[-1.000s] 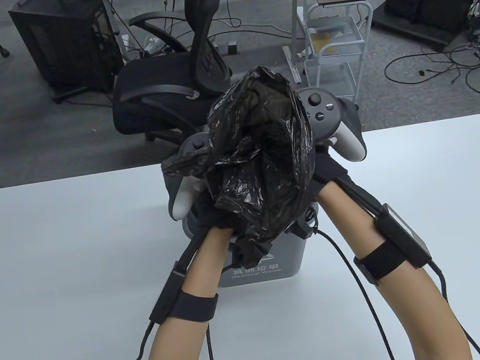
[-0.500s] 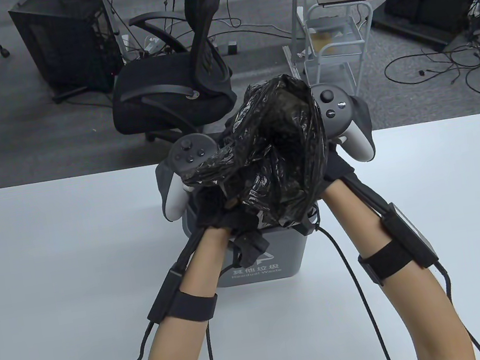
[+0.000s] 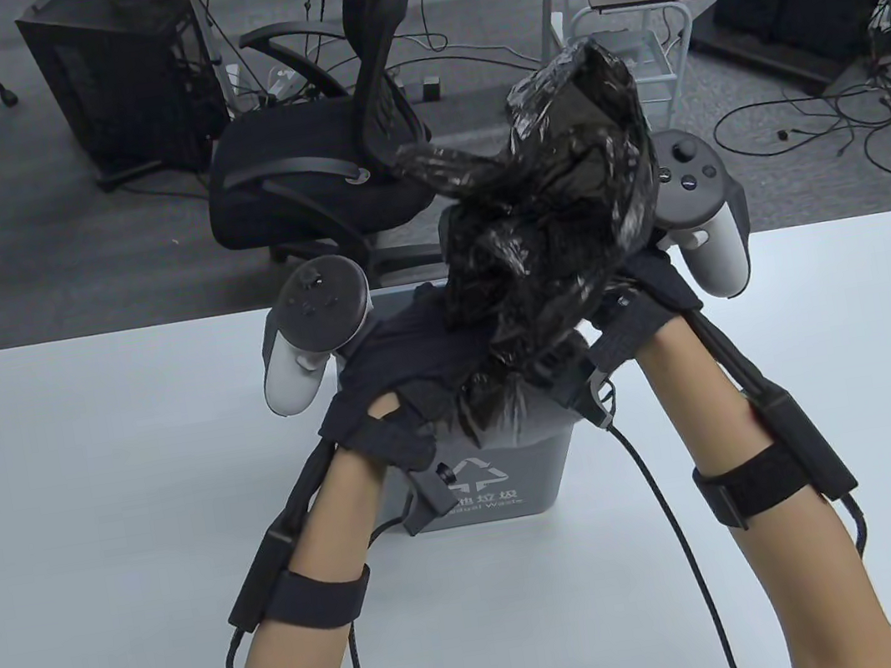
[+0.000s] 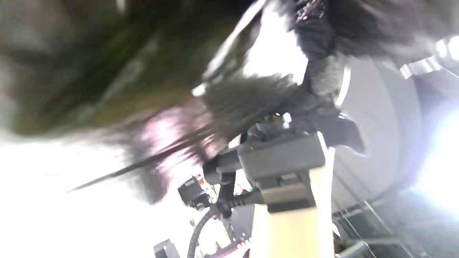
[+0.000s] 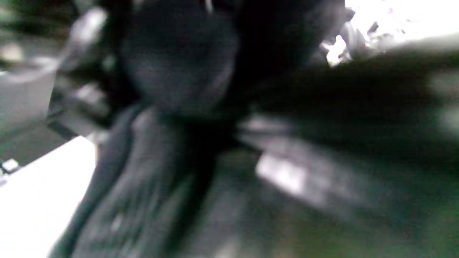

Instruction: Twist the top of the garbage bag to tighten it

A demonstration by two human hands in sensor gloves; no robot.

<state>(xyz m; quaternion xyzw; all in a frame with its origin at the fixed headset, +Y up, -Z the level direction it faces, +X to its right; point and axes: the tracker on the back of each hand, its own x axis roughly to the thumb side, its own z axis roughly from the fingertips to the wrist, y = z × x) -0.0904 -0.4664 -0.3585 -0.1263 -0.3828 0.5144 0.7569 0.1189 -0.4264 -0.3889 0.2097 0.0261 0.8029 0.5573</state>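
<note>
garbage bag (image 3: 555, 224) rose at frame centre from grey bin (image 3: 547, 466) on white table (image 3: 98, 490) | left hand (image 3: 394, 359) and right hand (image 3: 643, 302) gripped its neck | finger positions could not be told; wrist views blurred

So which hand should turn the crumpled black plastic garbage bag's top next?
Probably the right hand: it holds the black plastic garbage bag by its raised top, while the left hand sits lower at the neck.
</note>
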